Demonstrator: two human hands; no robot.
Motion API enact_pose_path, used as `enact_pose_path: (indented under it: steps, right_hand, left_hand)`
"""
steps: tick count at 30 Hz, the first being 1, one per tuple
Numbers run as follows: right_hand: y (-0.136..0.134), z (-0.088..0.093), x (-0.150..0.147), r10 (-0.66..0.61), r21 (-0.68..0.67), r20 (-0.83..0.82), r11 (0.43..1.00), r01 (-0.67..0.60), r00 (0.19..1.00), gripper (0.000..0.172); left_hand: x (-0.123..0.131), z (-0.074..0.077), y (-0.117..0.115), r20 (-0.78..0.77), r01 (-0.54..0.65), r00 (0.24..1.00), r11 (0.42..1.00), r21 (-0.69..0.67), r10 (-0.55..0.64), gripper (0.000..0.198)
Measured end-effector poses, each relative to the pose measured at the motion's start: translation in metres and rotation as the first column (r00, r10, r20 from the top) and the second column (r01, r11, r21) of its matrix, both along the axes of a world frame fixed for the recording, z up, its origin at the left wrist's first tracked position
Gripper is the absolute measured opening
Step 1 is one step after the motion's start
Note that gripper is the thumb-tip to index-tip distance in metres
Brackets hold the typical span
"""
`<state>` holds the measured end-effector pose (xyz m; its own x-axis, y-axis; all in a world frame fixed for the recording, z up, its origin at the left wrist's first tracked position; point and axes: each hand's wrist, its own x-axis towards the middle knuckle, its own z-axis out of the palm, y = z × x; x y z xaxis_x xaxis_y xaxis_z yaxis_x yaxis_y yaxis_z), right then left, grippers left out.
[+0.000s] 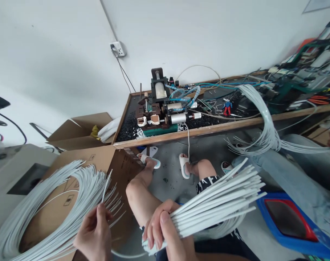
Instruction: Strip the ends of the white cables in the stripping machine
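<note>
My right hand (162, 228) is closed around a thick bundle of white cables (221, 199) whose cut ends fan up to the right over my lap. My left hand (95, 232) pinches a single white cable (106, 186) that points upward. That cable rises from a big curved pile of white cables (45, 206) lying across a cardboard box (99, 159) at my left. My bare knees and white sandals (184, 165) show below the bench.
A small pneumatic machine (161, 108) stands on a wooden bench (214, 128) strewn with scraps and tubing. Another person sits at right with a cable bundle (265, 134) on their lap. A blue stool (287, 221) is by my right leg. An open carton (80, 130) sits by the wall.
</note>
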<state>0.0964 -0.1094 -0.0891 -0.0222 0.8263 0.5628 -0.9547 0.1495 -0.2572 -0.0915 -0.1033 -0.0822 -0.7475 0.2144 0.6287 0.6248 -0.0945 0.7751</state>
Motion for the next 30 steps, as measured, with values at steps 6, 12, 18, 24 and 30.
enact_pose_path:
  steps: [6, 12, 18, 24, 30]
  right_hand:
    - [0.0, -0.001, 0.0, -0.004, -0.025, 0.054, 1.0, 0.005, 0.999, 0.035]
    - [0.002, 0.003, 0.005, -0.016, -0.041, 0.069, 0.999, 0.019, 0.998, 0.036]
    - [0.006, -0.004, 0.009, -0.023, 0.025, 0.026, 0.999, 0.022, 0.999, 0.037]
    - [0.011, -0.015, 0.01, 0.011, 0.077, -0.035, 0.997, -0.008, 0.999, 0.037]
    - [0.037, -0.008, 0.014, 0.26, -0.136, 0.215, 0.963, -0.235, 0.941, 0.033]
  left_hand:
    - [-0.053, -0.033, -0.008, 0.065, -0.105, 0.989, 0.949, -0.296, 0.13, 0.04]
    - [-0.071, -0.051, 0.002, 0.094, -0.055, 0.989, 0.867, -0.495, 0.117, 0.04]
    - [-0.087, -0.071, 0.013, 0.186, 0.087, 0.982, 0.77, -0.633, 0.042, 0.041]
    - [-0.099, -0.115, -0.008, 0.137, 0.026, 0.983, 0.647, -0.762, 0.121, 0.038]
    - [-0.041, -0.066, -0.017, 0.139, 0.024, 0.989, 0.848, -0.529, 0.059, 0.045]
